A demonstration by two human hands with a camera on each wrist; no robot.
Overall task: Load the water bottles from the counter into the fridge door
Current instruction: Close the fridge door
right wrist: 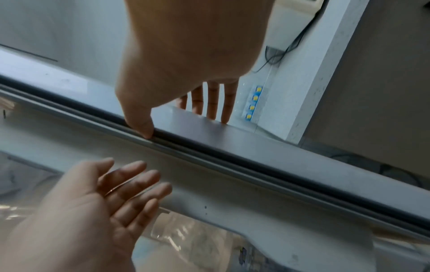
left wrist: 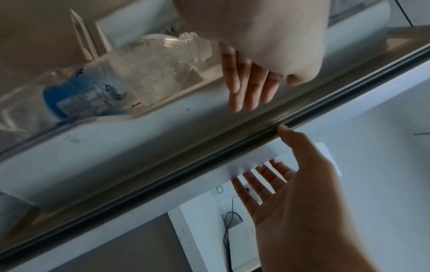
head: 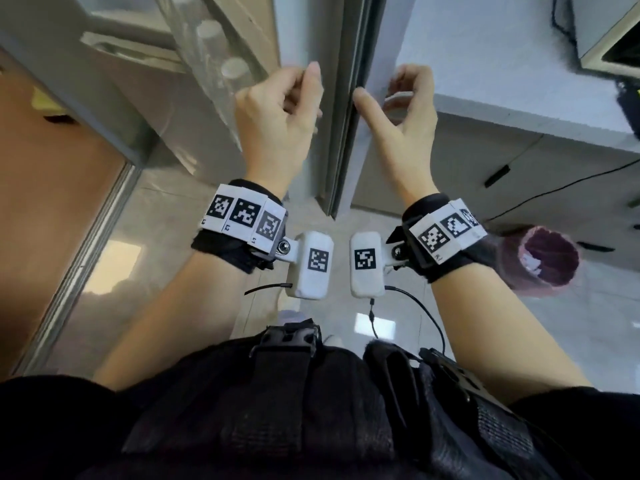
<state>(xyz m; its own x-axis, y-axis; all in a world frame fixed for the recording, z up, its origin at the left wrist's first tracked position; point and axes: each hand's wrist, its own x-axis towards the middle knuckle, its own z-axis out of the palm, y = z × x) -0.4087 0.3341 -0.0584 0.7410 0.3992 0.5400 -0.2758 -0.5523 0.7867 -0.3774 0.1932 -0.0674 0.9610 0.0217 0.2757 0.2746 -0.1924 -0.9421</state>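
The fridge door [head: 341, 109] stands open in front of me, its dark gasket [right wrist: 232, 156] running along the edge. Clear water bottles [left wrist: 149, 73] with white caps [head: 235, 69] stand in its transparent shelf; one has a blue label [left wrist: 56, 99]. My right hand [head: 377, 98] holds the door's edge, thumb [right wrist: 145, 128] on the gasket and fingers [right wrist: 213, 103] round the outer face. My left hand [head: 308, 88] hovers just left of the edge, above the shelf, fingers loosely curled and empty. No bottle on the counter shows.
A white counter [head: 519, 64] with grey cabinets lies to the right, with black cables [head: 561, 181] and a wall socket strip [right wrist: 252, 103] behind. A purple-lined bin [head: 550, 254] stands on the tiled floor at right. A wooden panel [head: 52, 174] is at left.
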